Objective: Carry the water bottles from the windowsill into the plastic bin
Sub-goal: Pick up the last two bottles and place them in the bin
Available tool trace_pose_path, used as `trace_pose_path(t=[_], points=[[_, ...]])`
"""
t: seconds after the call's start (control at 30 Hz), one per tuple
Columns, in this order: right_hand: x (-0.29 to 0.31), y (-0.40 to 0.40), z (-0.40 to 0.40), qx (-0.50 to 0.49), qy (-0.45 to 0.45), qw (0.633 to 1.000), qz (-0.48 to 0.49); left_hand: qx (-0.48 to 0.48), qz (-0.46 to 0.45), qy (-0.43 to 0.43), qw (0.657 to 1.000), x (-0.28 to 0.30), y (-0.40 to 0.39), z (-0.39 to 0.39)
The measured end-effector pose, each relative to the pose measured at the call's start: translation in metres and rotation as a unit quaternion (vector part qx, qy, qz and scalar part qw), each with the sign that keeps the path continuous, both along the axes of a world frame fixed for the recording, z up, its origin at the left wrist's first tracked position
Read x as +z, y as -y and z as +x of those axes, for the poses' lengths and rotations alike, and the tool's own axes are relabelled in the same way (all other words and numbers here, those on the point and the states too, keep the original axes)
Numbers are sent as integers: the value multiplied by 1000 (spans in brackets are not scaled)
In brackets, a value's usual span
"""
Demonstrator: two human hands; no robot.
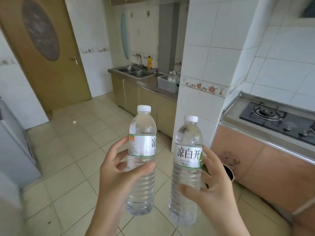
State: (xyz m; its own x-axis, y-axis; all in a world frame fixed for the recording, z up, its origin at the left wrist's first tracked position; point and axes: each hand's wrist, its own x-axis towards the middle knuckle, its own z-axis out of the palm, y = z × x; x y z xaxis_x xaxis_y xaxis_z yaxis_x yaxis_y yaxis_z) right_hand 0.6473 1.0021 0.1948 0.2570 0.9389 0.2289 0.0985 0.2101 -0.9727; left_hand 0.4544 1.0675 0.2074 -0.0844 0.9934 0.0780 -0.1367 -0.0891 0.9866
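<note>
We hold one bottle upright in the left hand (pixel 117 169) and a second bottle (pixel 186 169) in the right hand (pixel 209 183), each grip clamped about the middle for carrying, while the plastic bin (pixel 167 83) waits well ahead on the surface (pixel 150 84) beside the sink (pixel 134 72).
</note>
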Motion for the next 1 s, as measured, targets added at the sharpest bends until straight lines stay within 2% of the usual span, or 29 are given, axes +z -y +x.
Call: trace_pose_path(t=[0.2, 0.57, 1.0], points=[[-6, -111, -2, 12, -3, 1000, -13, 28, -8, 9, 1000, -10, -99, -4], [-3, -319, -1, -22, -21, 999, -25, 19, -8, 6, 1000, -8, -314, -11], [-3, -553, 32, 25, -32, 999, -12, 71, -9, -5, 997, -11, -518, 19]])
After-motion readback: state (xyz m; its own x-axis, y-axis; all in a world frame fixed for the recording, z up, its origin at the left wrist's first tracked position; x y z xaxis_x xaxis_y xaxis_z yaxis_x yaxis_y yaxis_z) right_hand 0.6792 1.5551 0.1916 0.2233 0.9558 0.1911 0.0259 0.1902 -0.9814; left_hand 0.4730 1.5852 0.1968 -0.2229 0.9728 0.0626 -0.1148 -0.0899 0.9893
